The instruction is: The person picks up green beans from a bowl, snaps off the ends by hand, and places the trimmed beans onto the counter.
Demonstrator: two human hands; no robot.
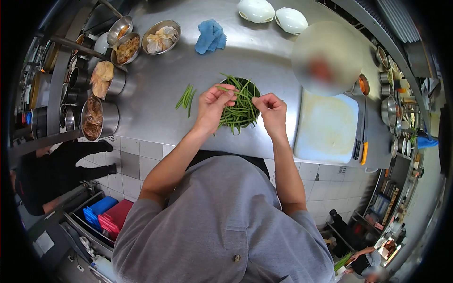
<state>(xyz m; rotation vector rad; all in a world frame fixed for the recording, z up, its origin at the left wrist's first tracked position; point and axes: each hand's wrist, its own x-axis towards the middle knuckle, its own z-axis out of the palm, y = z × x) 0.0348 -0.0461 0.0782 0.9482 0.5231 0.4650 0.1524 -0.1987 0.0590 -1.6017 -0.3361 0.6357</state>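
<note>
A round container heaped with green beans [241, 112] stands on the steel counter in front of me. Over its left side, my left hand [214, 104] is closed, pinching a green bean between thumb and fingers. My right hand [272, 109] is at the container's right rim, thumb and index finger pressed together; whatever is between them is too small to make out. A small bunch of green beans [187, 98] lies on the counter to the left of my left hand.
A white cutting board [327, 125] lies right, beside knives with black and orange handles [364, 153]. A blue cloth [210, 36] and white dishes [291, 20] are farther back. Food-filled metal bowls [161, 37] stand left. A person in black [45, 172] is at far left.
</note>
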